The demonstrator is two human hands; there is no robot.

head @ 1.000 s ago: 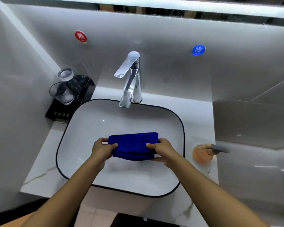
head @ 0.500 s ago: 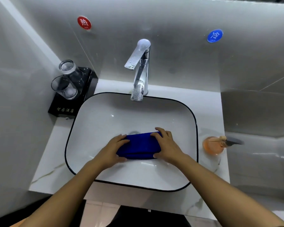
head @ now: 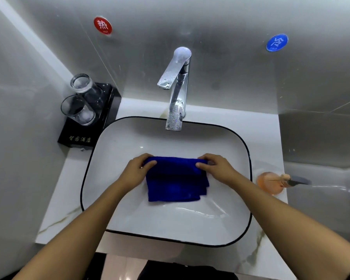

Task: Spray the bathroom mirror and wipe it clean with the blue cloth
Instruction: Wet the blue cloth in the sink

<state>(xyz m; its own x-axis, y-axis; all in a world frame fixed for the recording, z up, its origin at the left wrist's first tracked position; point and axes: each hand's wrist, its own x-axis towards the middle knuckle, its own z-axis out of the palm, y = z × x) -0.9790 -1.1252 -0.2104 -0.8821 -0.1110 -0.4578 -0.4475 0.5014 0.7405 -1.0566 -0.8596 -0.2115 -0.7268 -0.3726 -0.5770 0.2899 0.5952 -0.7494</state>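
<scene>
Blue cloth hanging folded over white basin, below chrome tap. Being pinched at top corners: left hand gripping left corner, right hand gripping right corner, thumbs in front, fingers curling behind. Sitting on bench at R of basin: orange-pink bottle, dark nozzle pointing R. Standing on black tray at L: 2 glasses, upside down.
</scene>
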